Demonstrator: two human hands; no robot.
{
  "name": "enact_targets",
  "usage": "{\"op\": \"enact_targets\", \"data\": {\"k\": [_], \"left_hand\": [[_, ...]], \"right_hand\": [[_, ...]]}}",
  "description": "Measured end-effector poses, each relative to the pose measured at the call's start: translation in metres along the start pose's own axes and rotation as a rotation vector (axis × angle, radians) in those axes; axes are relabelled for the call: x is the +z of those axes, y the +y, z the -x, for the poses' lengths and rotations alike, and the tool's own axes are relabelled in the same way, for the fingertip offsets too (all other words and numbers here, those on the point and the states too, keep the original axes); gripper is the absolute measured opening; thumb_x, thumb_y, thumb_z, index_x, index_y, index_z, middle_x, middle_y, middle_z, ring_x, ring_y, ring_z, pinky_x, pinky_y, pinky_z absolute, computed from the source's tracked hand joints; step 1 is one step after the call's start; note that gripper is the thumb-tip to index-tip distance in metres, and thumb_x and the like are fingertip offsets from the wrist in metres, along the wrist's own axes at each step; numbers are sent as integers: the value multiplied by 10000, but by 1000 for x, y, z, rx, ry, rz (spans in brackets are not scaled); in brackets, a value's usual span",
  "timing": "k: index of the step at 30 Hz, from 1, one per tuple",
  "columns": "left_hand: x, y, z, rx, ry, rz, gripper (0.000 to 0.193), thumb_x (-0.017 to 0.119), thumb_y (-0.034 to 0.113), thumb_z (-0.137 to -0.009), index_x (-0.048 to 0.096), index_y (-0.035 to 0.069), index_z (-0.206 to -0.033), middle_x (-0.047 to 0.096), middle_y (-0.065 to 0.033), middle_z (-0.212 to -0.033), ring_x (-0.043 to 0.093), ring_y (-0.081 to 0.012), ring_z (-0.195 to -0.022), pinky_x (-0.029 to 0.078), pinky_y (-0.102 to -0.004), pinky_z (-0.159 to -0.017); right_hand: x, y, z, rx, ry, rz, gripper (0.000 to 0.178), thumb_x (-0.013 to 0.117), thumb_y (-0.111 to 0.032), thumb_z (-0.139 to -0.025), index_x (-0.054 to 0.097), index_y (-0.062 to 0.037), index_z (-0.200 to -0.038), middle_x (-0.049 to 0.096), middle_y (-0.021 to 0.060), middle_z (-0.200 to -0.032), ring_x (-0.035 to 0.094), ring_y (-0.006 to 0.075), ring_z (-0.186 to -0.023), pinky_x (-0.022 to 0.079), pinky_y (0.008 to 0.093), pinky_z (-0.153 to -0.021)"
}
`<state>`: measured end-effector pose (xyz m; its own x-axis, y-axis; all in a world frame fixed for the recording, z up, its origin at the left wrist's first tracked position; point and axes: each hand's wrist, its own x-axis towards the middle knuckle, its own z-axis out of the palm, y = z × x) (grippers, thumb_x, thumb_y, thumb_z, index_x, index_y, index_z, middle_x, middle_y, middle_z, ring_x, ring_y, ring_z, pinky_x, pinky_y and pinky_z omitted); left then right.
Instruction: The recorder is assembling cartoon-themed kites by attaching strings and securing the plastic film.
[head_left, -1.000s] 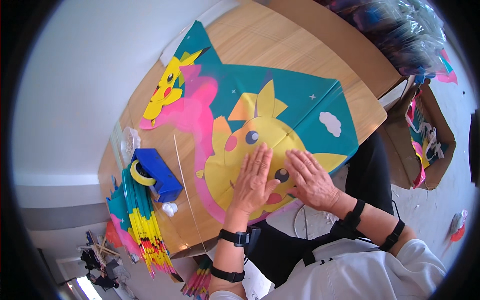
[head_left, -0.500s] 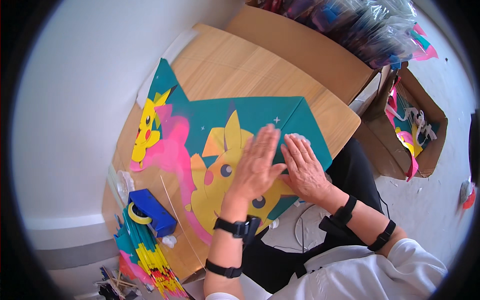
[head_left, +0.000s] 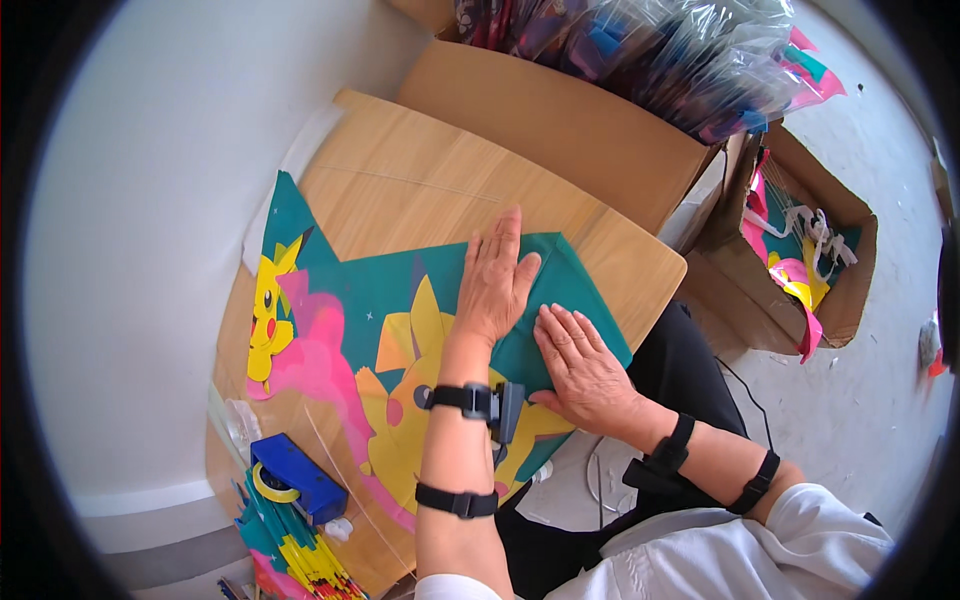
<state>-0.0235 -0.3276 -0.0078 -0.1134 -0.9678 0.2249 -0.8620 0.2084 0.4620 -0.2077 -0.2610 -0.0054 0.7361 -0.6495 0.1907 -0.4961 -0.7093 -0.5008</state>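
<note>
A thin teal, pink and yellow printed sheet (head_left: 400,262), with a large yellow cartoon figure on it, lies across the wooden table. My left hand (head_left: 492,285) presses flat near the sheet's far edge, fingers stretched out and pointing away from me. Just right of it, my right hand (head_left: 585,378) rests flat on the plain teal right part, fingers extended. Between the hands this teal part looks folded over some of the yellow figure. Neither hand grips anything. My left forearm hides part of the figure.
A blue tape dispenser (head_left: 318,482) with a yellow roll sits at the table's near left, beside a bundle of folded printed sheets (head_left: 290,535). Cardboard (head_left: 560,125) stands beyond the table, with plastic-wrapped packages (head_left: 650,60) behind. An open carton (head_left: 850,300) holds printed pieces and strings.
My left hand has slid toward the sheet's far edge, away from my right hand. My right hand has moved slightly nearer me over the teal part. The whole view has shifted a little.
</note>
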Motion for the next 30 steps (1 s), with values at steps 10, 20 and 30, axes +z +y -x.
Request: {"op": "enact_targets", "data": {"k": [10,20,30], "left_hand": [[-2,2,-19,37,60,-290,303,612,118,-807,587,90,-1108,467,-120,-1282,410,-343,-1202,315,-448,-1001],[-12,-10,-52,-50,-192,171,140,612,147,-827,558,23,-791,545,-123,-716,542,-303,-726,444,-385,-659],[3,-3,-35,130,93,-237,97,594,112,-824,564,62,-902,592,-107,-967,515,-307,-969,387,-426,-828]], "right_hand": [[-27,48,-43,426,385,-27,467,758,-140,-651,526,26,-1021,501,180,-1085,482,355,-1002,395,412,-848],[-14,56,-52,568,411,-249,188,661,-190,-779,559,-37,-740,600,151,-612,608,364,-637,456,462,-556],[-14,55,-54,560,214,-57,172,653,-189,-781,565,-41,-777,629,175,-719,620,360,-685,468,442,-569]]}}
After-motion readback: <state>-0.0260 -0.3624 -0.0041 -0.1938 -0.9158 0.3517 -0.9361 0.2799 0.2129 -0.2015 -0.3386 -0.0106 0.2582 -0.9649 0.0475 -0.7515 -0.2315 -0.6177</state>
